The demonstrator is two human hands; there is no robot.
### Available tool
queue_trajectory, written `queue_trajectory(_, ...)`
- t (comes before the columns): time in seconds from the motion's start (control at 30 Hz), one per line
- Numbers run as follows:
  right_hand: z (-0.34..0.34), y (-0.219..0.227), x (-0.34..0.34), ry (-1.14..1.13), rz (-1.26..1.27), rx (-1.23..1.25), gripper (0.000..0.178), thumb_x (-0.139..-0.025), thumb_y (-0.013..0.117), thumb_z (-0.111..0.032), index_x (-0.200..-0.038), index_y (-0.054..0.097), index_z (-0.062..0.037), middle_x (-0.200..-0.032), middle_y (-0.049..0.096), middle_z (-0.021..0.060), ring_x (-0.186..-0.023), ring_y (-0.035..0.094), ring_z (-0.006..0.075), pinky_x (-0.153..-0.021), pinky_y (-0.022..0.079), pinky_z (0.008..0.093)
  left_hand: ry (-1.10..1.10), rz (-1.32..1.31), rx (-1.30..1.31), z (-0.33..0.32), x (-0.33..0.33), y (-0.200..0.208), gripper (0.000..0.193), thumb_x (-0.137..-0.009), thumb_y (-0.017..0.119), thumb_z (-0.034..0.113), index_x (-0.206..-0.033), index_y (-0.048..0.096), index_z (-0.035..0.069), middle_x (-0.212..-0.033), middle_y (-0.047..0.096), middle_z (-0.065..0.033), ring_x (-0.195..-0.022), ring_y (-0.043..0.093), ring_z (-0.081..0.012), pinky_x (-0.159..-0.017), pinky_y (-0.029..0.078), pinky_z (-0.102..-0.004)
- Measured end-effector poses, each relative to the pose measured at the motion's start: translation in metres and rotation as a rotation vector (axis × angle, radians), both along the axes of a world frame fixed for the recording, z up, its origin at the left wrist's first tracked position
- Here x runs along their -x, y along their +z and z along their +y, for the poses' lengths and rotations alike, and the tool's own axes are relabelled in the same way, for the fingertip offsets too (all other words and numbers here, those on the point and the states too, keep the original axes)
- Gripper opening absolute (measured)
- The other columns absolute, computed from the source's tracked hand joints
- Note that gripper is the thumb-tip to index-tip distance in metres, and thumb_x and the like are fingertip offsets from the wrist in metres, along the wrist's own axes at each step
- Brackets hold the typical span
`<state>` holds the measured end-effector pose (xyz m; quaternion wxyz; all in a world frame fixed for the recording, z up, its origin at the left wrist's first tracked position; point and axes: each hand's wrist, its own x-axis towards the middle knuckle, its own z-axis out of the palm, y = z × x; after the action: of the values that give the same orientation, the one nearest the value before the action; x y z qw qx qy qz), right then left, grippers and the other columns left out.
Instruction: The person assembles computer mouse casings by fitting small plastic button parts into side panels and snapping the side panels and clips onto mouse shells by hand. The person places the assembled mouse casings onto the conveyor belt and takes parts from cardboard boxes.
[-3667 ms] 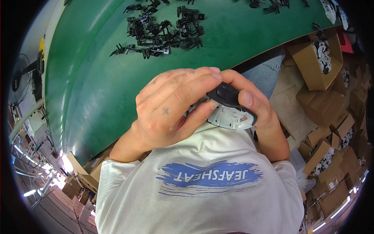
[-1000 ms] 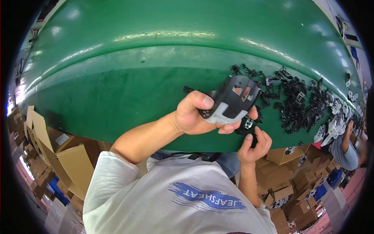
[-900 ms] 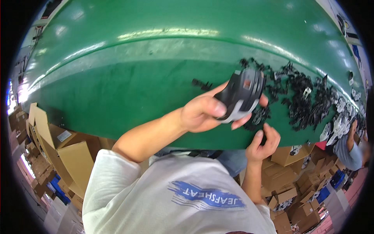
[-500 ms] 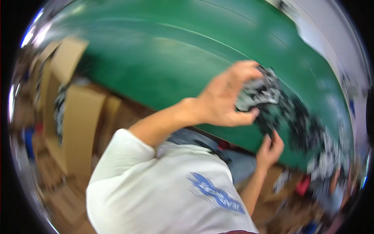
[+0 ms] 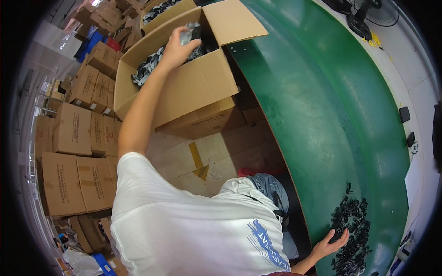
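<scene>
My left hand (image 5: pixel 176 49) is over an open cardboard box (image 5: pixel 198 87) at the upper left, its fingers curled round a grey-and-black piece (image 5: pixel 192 33) that looks partly see-through. Inside that box lie more grey-and-black pieces (image 5: pixel 148 68), partly hidden by my hand and arm. At the lower right, my right hand (image 5: pixel 326 246) rests at the near edge of a heap of small black plastic parts (image 5: pixel 353 216) on the green table (image 5: pixel 294 115). A black part (image 5: pixel 337 235) shows between its thumb and fingers; its exact shape is unclear.
A second open box (image 5: pixel 172 16) of similar pieces stands behind the first. Stacked closed cartons (image 5: pixel 69 129) fill the left side. Along the table's far right side are a black fan (image 5: pixel 361 23), yellow bits (image 5: pixel 375 40) and a dark flat object (image 5: pixel 404 114).
My view has swung left. My left hand has moved from above the table to the box, carrying the grey-and-black piece. My right hand remains by the black parts.
</scene>
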<state>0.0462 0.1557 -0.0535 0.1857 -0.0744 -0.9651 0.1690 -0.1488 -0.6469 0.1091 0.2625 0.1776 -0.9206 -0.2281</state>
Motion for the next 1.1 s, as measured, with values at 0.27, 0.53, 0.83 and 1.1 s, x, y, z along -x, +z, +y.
queue_trajectory(0.27, -0.021, 0.01, -0.001, -0.064, -0.04, 0.056, 0.048, -0.106, 0.061, -0.027, -0.146, 0.056, -0.0005, -0.154, 0.048, 0.0204, -0.143, 0.045, 0.0383, -0.119, 0.037, 0.0507, 0.262, -0.265, -0.661, -0.079, 0.093, -0.068, 0.09, -0.096, 0.064, 0.064, -0.159, 0.034, 0.007, -0.154, 0.047, -0.0226, -0.133, 0.051, -0.0388, -0.105, 0.048, -0.0522)
queue_trajectory(0.53, -0.022, 0.006, 0.0, -0.097, -0.041, 0.07, 0.047, -0.106, 0.061, -0.027, -0.146, 0.056, -0.0023, -0.155, 0.047, 0.0199, -0.143, 0.045, 0.0382, -0.119, 0.036, 0.0503, 0.332, -0.281, -0.631, -0.163, 0.131, -0.106, 0.062, -0.106, 0.055, 0.041, -0.156, 0.045, 0.005, -0.151, 0.052, -0.0145, -0.121, 0.06, -0.0349, -0.093, 0.055, -0.0445)
queue_trajectory(0.83, -0.047, 0.052, 0.008, -0.269, -0.045, -0.01, 0.05, -0.089, 0.078, -0.026, -0.135, 0.067, -0.0086, -0.144, 0.06, 0.0189, -0.131, 0.057, 0.0389, -0.11, 0.044, 0.0471, 0.094, -0.035, -0.255, -0.083, 0.169, -0.101, 0.041, -0.099, 0.063, 0.027, -0.13, 0.073, 0.002, -0.124, 0.076, -0.0132, -0.106, 0.074, -0.0241, -0.097, 0.055, -0.0359)
queue_trajectory(1.1, -0.023, 0.031, -0.008, -0.25, 0.139, 0.036, 0.033, -0.091, 0.076, -0.03, -0.122, 0.075, -0.019, -0.137, 0.063, 0.0103, -0.122, 0.061, 0.0341, -0.105, 0.047, 0.0464, -0.225, 0.339, -0.228, 0.018, 0.138, -0.063, 0.032, -0.108, 0.057, 0.016, -0.134, 0.062, -0.003, -0.131, 0.068, -0.0133, -0.112, 0.068, -0.0235, -0.096, 0.056, -0.0343)
